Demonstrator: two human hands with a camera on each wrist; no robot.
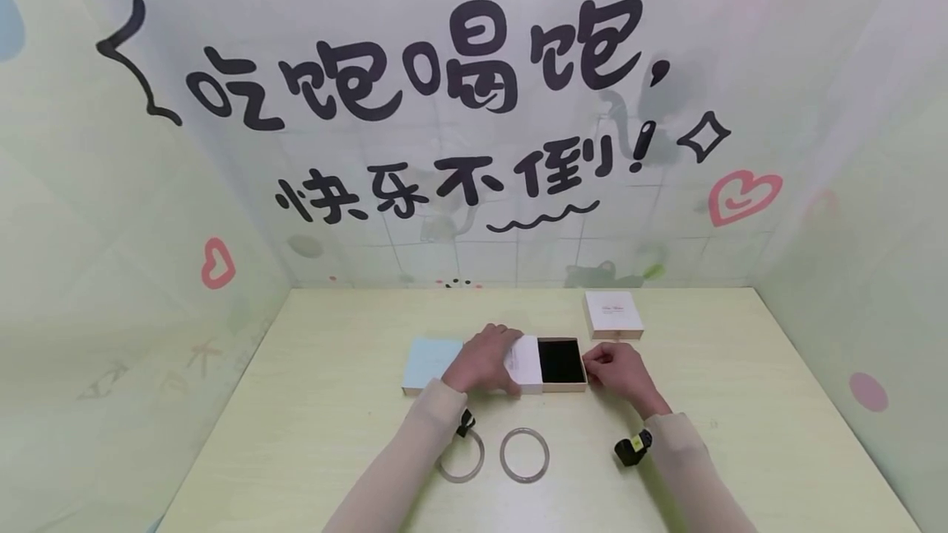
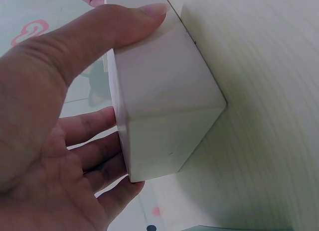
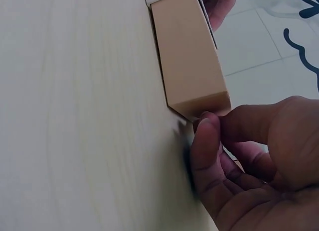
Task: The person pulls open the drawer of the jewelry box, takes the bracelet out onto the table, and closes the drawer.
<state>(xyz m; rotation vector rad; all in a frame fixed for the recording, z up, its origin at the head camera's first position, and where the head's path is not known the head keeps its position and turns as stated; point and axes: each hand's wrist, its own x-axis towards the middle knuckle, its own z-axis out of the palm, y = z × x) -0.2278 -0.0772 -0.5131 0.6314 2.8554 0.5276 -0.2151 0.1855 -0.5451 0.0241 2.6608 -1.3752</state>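
Observation:
My left hand (image 1: 485, 359) grips the white sleeve (image 1: 527, 364) of a drawer-style gift box, thumb on one side and fingers on the opposite one. Out of the sleeve's right end sticks a tan drawer (image 3: 189, 52) with a black lining (image 1: 560, 360). My right hand (image 1: 618, 368) pinches at the drawer's outer end with thumb and forefinger. A blurred dark strip (image 3: 188, 159) shows by those fingertips; what they pinch is mostly hidden. Nearer me lie two pale translucent bangles, one (image 1: 524, 480) in front of the box, the other (image 1: 461, 479) partly behind my left wrist.
A light-blue box (image 1: 429, 364) lies left of the white sleeve, partly behind my left hand. Another white box (image 1: 613, 312), shut, sits farther back on the right of the table (image 1: 326, 401). Printed curtains (image 1: 333, 253) enclose the table at the back and both sides.

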